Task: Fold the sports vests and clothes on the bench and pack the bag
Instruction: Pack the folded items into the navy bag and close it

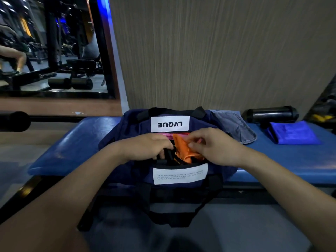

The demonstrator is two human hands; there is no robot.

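A navy duffel bag (pixel 127 131) with white labels and black handles stands open on the blue padded bench (pixel 72 148). Orange cloth (pixel 181 149) sticks up out of the bag's opening, and a strip of pink cloth (pixel 164 134) shows along its far edge. My left hand (pixel 147 148) reaches into the opening at the left, fingers curled down over dark contents; what they hold is hidden. My right hand (pixel 212 146) pinches the orange cloth at the right of the opening.
A folded grey garment (pixel 234 126) lies on the bench just right of the bag. Farther right lie a folded blue cloth (pixel 292 132) and a black bottle (pixel 271 114) on its side. A wood-panel wall (pixel 218 51) rises behind; a mirror (pixel 54 46) at left shows gym machines.
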